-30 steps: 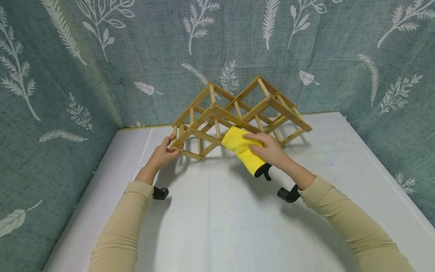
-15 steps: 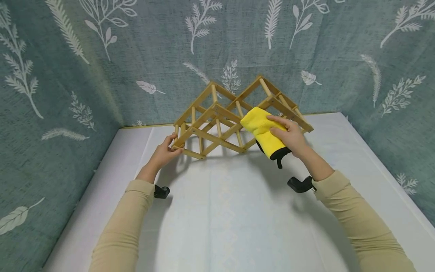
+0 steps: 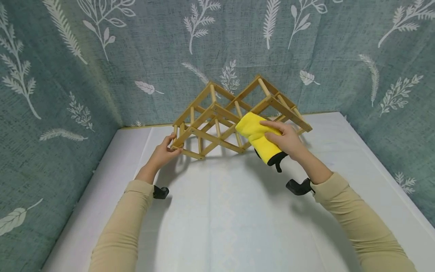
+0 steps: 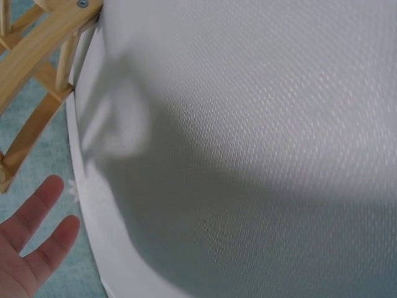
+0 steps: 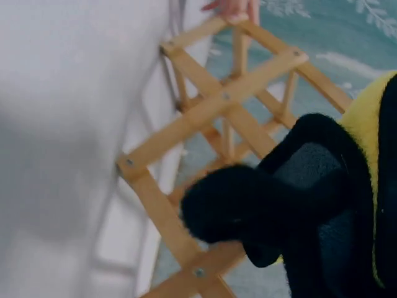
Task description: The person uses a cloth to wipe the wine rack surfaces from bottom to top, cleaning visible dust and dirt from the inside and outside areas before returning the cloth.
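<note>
A folding wooden lattice rack (image 3: 204, 135) with round crossbars stands in zigzag peaks on the white surface. At its left end my left hand (image 3: 164, 153) holds the frame between thumb and fingers; the left wrist view catches only two of that hand's fingers (image 4: 40, 205) and part of the palm. My right hand (image 3: 289, 141) grips a folded yellow cloth (image 3: 259, 132) with black trim and a small hanging loop, at the front of the rack's right half. In the right wrist view the black edging (image 5: 322, 143) hides the right hand and part of the rack.
A white-covered tabletop (image 3: 217, 226) extends in front of the rack. Green-grey fabric walls (image 3: 153, 45) with white leaf prints enclose the back and both sides. Black camera mounts (image 3: 299, 187) jut out below the wrists.
The right hand has carried the cloth right and up along the rack's front, then slightly back left and down. The left hand and the rack stay in place.
</note>
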The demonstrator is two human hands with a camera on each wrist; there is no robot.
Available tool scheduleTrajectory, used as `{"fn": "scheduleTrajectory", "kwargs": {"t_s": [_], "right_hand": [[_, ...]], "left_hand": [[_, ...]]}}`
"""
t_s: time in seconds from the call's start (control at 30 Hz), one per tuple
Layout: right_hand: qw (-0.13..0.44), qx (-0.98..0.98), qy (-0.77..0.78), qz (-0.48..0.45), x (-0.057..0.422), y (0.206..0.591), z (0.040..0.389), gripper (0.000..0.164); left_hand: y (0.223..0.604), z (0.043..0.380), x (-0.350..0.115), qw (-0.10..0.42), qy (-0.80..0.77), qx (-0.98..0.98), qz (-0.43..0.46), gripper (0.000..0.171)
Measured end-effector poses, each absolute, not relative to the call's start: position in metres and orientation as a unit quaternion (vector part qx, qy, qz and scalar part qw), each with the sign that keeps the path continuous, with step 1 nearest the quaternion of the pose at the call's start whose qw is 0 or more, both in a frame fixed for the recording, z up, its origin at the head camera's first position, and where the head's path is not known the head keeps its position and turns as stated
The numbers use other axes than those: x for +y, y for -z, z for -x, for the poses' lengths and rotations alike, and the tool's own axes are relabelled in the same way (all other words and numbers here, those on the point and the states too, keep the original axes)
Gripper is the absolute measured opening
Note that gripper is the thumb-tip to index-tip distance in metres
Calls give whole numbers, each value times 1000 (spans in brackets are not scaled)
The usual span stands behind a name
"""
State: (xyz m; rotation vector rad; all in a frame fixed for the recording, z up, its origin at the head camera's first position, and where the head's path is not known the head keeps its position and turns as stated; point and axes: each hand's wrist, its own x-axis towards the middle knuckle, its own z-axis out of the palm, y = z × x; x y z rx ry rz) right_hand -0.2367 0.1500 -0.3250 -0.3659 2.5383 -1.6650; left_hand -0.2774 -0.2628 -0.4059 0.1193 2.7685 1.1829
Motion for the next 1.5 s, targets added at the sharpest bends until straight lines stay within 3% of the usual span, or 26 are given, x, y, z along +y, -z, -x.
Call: {"fn": "scheduleTrajectory", "kwargs": {"t_s": [0.13, 0.43, 0.8, 1.23, 1.5], "right_hand": [[47, 827, 549, 111, 147, 331, 239, 44], [-25, 796, 598, 88, 168, 317, 240, 46], [43, 839, 529, 122, 153, 331, 241, 44], [-48, 788, 605, 106, 160, 319, 237, 44], [-9, 793, 586, 167, 113, 330, 225, 41]], "left_hand": [[409, 278, -262, 62, -391, 917, -41, 73], [406, 277, -263, 61, -393, 917, -37, 72], [406, 278, -263, 64, -398, 914, -38, 73], [404, 276, -263, 66, -397, 915, -35, 74], [405, 277, -262, 63, -395, 916, -38, 75]]}}
